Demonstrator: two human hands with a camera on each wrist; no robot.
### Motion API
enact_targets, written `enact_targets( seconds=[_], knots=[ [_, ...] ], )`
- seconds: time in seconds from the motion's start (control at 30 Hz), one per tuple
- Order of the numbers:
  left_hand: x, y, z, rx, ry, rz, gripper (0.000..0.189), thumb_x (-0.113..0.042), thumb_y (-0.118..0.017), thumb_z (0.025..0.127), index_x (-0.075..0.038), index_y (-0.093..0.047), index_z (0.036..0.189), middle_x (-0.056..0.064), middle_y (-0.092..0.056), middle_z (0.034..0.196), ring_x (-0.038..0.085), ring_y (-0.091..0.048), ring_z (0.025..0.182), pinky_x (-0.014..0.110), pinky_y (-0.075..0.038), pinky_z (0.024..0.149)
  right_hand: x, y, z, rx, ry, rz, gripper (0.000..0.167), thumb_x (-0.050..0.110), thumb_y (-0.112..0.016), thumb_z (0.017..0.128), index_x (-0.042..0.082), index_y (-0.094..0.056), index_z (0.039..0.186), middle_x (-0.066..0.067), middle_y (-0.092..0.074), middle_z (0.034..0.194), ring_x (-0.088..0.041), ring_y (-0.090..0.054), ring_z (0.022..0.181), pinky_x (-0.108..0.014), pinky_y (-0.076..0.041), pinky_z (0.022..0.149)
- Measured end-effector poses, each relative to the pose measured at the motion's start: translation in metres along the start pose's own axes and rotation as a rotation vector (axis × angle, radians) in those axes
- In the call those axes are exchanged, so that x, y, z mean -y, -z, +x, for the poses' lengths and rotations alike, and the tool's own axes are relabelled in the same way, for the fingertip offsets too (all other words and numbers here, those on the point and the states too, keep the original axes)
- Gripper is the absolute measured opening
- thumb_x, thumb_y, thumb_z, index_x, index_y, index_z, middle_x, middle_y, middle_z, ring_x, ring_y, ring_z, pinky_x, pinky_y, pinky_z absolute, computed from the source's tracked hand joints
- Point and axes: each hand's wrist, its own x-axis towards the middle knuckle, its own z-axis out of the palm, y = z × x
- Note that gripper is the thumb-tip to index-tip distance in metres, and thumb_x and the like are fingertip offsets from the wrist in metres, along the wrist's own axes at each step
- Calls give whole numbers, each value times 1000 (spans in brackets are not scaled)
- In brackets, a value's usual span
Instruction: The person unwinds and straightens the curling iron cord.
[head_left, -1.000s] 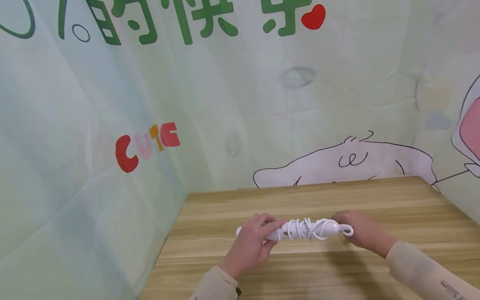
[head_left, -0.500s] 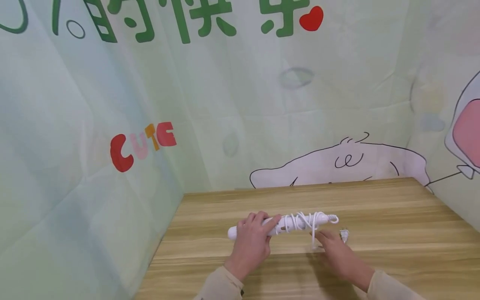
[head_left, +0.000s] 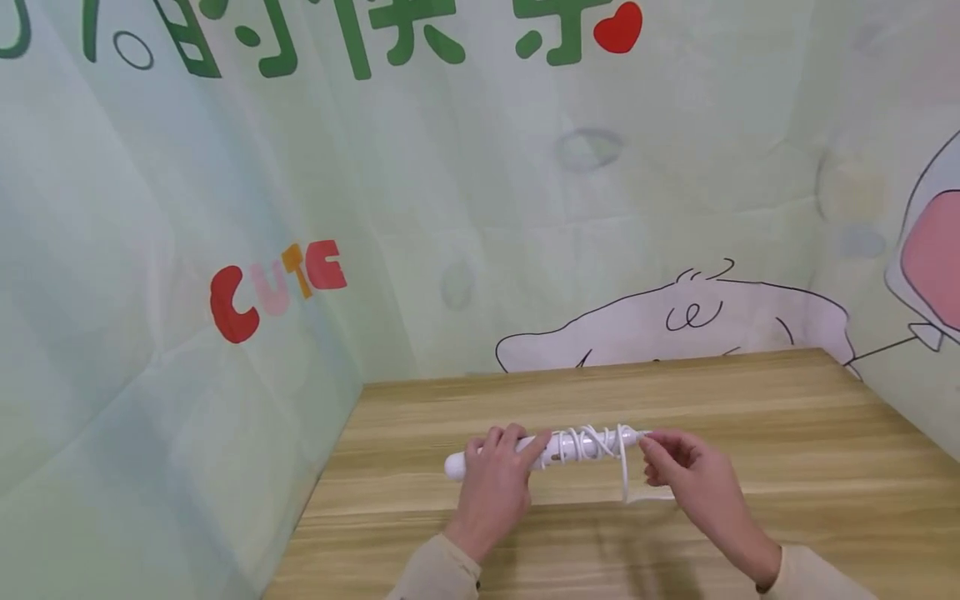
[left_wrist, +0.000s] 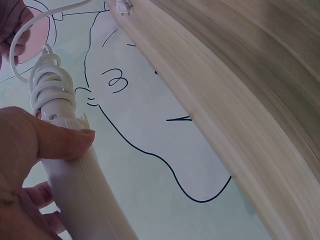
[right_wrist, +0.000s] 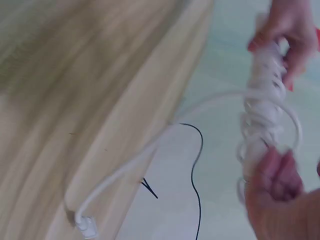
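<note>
A white hair styling iron (head_left: 577,446), its white cord wound round the handle end, is held above the table. My left hand (head_left: 495,487) grips its body, and in the left wrist view the thumb lies along the barrel. At the handle's cord end, my right hand (head_left: 701,479) has thumb and index finger pinched together, seemingly on the cord; the right wrist view is blurred there. One loosened length of cord (head_left: 625,475) hangs from the handle and runs behind the right hand. The two-pin plug (right_wrist: 87,227) lies on the table in the right wrist view.
A wood-grain table (head_left: 420,408) extends under both hands. Behind and to the left hangs a pale green cloth backdrop (head_left: 450,208) with printed letters and a cartoon figure, meeting the table's far edge.
A length of cord has come loose from the wound handle. My right hand moved from behind the cord end to below the handle, then back up to its end. The left hand keeps its grip.
</note>
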Motion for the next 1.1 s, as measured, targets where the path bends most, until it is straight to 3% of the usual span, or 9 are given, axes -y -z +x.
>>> enact_targets(
  seconds=[0.17, 0.3, 0.37, 0.5, 0.7, 0.83, 0.93, 1.1],
  knots=[
    [1, -2, -3, -13, -21, 19, 62, -4, -78, 73, -28, -66, 128, 3, -64, 108, 23, -59, 96, 48, -47, 81, 4, 2, 7, 263, -209, 108, 30, 6, -70, 91, -16, -61, 109, -16, -70, 93, -23, -70, 80, -34, -58, 69],
    [2, -3, -5, -10, -21, 25, 62, -3, -77, 73, -28, -66, 129, 4, -64, 109, 24, -59, 97, 48, -46, 81, 6, 9, 11, 365, -225, 168, 27, 0, -61, 95, -19, -55, 112, -15, -66, 90, -21, -68, 78, -35, -58, 72],
    [4, -3, -7, -9, -16, 15, 63, -2, -76, 73, -28, -66, 129, 4, -64, 110, 24, -59, 98, 48, -46, 82, 10, 18, 18, 412, -169, 98, 23, -1, -57, 96, -18, -56, 111, -12, -63, 85, -19, -65, 74, -34, -58, 68],
    [9, -3, -10, -22, -26, -30, 62, 0, -77, 72, -27, -67, 127, 3, -63, 110, 24, -59, 99, 48, -45, 83, 18, 39, 37, 450, 18, -145, 13, -5, -57, 95, -15, -62, 101, -8, -59, 76, -16, -58, 66, -31, -56, 59],
    [14, -3, -14, -78, -83, -134, 57, -4, -82, 71, -25, -70, 123, 1, -63, 107, 22, -59, 98, 49, -47, 82, 6, 56, 57, 346, 238, -432, 7, -9, -65, 88, -6, -72, 90, -1, -60, 72, -10, -55, 63, -26, -50, 53],
    [14, -5, -15, -101, -88, -194, 53, -6, -83, 73, -23, -70, 122, 2, -64, 107, 21, -60, 97, 49, -48, 82, -21, 55, 54, 316, 414, -574, 13, -9, -75, 78, 4, -76, 82, 5, -63, 72, -3, -55, 64, -24, -48, 53],
    [14, -6, -15, -106, -72, -216, 53, -6, -82, 75, -23, -70, 123, 2, -64, 107, 21, -59, 96, 50, -48, 82, -42, 48, 46, 353, 545, -635, 16, -7, -80, 72, 8, -75, 76, 8, -65, 74, -1, -57, 67, -25, -50, 56],
    [13, -6, -12, -123, -61, -206, 53, -5, -82, 75, -24, -70, 123, 2, -64, 106, 22, -60, 96, 49, -47, 80, -65, 34, 32, 457, 638, -682, 15, -6, -80, 70, 8, -74, 74, 10, -61, 71, -1, -55, 66, -26, -49, 56]
  ],
)
